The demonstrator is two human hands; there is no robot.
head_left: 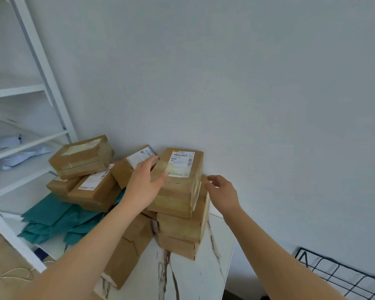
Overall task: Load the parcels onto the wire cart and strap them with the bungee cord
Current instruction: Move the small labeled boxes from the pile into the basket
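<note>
Left hand (145,180), fingers released, lies against top parcel (178,191); right hand (222,190), likewise released, just right. Label (181,162) print unreadable; wire cart (338,276) cut off.

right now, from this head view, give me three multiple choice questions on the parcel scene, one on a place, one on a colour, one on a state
1. Where is the wire cart?
A) upper left
B) lower right, beside the table
C) dead centre

2. What colour are the soft mailers on the shelf?
A) red
B) yellow
C) teal

3. What is the state of the top parcel of the near stack?
A) it sits on the stack, a hand at each side
B) it hangs over the cart
C) it lies torn open

Answers:
1 B, its black wires show past the table's right edge.
2 C, they lie teal against the white shelf.
3 A, the left hand and right hand flank it while it rests on the parcels below.
</note>
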